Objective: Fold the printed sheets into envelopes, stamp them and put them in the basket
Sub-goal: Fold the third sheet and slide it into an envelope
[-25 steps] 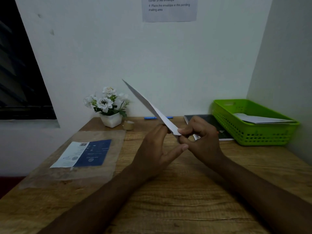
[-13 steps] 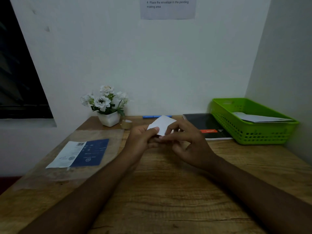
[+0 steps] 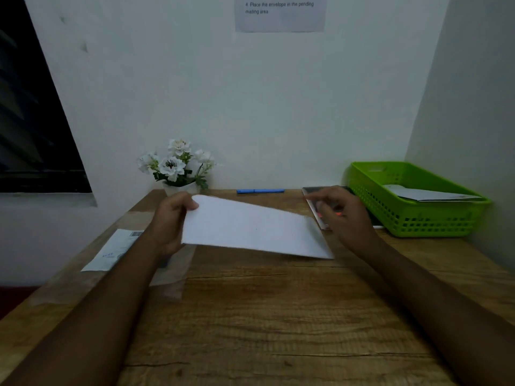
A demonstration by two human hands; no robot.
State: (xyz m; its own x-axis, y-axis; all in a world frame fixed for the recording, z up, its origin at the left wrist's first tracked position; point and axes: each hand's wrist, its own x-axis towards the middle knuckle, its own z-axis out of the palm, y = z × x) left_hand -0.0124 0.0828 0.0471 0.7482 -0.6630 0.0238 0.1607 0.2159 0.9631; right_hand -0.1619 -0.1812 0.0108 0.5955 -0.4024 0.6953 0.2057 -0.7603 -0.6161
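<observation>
Dim, flat, bluish light throughout. A soft shadow falls on the surface (image 3: 278,316) beneath the sheet (image 3: 250,227). The right hand (image 3: 344,211) at 2 o'clock is motion-blurred. Wide-angle distortion slants the dark window (image 3: 28,121) at 9 o'clock.

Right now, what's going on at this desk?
A person is mid-task with paper. The left hand grips a white paper by its left edge, holding it tilted above the wooden table. The right hand holds nothing and hovers with loose fingers over a dark notebook. The green basket holds at least one envelope. A printed sheet lies at the left.
</observation>
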